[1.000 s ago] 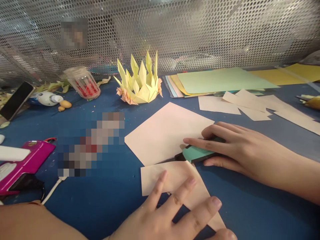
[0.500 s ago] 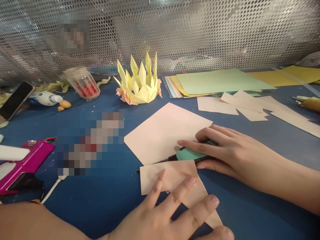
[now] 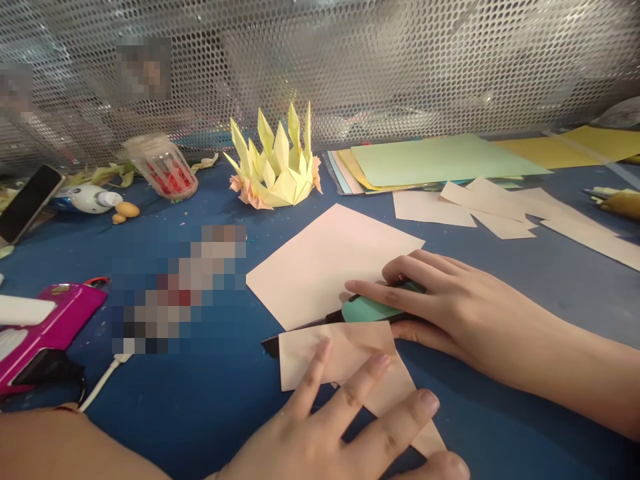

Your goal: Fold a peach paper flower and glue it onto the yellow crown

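Observation:
My right hand [image 3: 445, 300] is wrapped round a green and black utility knife [image 3: 367, 309], its index finger stretched along the top. The knife's dark blade lies between a large pale pink sheet [image 3: 325, 260] and a folded pale pink piece [image 3: 305, 340], and its tip sticks out past the left edge of the folded piece. With fingers spread, my left hand [image 3: 340, 427] lies flat on the folded piece and presses it against the blue table [image 3: 210, 400].
Behind the sheet stands a yellow paper crown [image 3: 283, 173]. Stacked coloured paper [image 3: 440, 160] and pink paper pieces [image 3: 485, 203] lie at the back right. At left are a jar [image 3: 163, 170], a phone [image 3: 30, 203] and a magenta glue gun [image 3: 60, 327].
My right hand has slid slightly left with the knife, so more of the blade's tip shows beyond the folded piece. My left hand stays in place.

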A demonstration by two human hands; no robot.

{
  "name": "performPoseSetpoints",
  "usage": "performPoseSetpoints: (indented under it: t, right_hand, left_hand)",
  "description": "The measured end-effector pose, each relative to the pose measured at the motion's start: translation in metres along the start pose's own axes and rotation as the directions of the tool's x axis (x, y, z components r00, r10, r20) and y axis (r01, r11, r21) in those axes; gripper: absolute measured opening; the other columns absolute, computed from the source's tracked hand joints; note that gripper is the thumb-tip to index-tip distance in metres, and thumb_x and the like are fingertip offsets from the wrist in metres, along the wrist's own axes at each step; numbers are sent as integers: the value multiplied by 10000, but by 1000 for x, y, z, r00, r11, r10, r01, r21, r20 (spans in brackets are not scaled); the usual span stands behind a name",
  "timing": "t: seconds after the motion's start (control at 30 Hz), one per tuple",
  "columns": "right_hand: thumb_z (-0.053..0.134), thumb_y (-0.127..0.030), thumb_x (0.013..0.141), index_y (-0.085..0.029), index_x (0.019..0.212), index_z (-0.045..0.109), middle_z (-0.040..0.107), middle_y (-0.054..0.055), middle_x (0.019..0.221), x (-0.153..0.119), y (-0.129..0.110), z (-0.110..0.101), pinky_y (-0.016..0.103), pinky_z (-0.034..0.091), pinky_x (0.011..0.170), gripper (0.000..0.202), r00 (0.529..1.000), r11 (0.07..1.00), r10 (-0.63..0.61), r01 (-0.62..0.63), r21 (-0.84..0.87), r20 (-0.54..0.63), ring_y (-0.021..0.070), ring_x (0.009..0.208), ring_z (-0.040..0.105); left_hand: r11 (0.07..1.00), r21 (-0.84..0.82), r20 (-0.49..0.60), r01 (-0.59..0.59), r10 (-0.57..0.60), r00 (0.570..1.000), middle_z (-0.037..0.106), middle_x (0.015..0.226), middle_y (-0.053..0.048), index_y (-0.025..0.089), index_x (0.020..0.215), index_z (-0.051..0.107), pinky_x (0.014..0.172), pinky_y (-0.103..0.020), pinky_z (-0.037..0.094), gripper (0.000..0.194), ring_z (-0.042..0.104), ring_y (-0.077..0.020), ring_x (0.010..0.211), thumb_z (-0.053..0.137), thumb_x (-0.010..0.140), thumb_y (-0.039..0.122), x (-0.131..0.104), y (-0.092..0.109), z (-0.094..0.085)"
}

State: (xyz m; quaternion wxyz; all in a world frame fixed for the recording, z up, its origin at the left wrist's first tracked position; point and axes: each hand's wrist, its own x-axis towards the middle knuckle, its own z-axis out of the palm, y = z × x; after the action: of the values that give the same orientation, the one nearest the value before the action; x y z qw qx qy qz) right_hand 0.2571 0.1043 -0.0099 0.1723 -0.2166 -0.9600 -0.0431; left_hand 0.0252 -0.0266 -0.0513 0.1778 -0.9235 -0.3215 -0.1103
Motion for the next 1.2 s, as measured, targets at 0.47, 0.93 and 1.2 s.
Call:
performPoseSetpoints:
  t: [0.47, 0.93, 1.2]
  right_hand:
    - [413, -388, 1076, -190, 1431, 581, 654, 102, 1023, 2, -2, 5, 398, 551, 727, 440, 996, 995, 73, -76, -67, -45, 242, 848, 640]
    - [577, -675, 929, -262, 953, 712, 602, 99, 1135, -1, -5, -5, 435, 426, 874, 435, 992, 962, 126, -125, 245, 8, 279, 1019, 537]
    - [636, -371, 969, -245, 780, 623, 628, 65, 1079, 1, -6, -11, 407, 421, 831, 227, 990, 947, 140, -136, 290, 9, 252, 994, 550]
  left_hand:
    - [999, 24, 11, -24, 23, 1000, 303, 1698, 92, 476, 1584, 332, 1129, -472, 462, 537, 309, -281, 1532, 469, 1066, 438, -1, -1, -1]
    - [995, 26, -106, -100, 102, 989, 478, 1588, 172, 440, 1439, 574, 1147, -286, 418, 401, 238, -172, 1568, 556, 1040, 409, 7, -8, 2]
    - [997, 35, -81, -73, 75, 994, 395, 1644, 161, 449, 1517, 478, 1221, -359, 359, 485, 106, -222, 1610, 554, 1039, 428, 3, -6, 2]
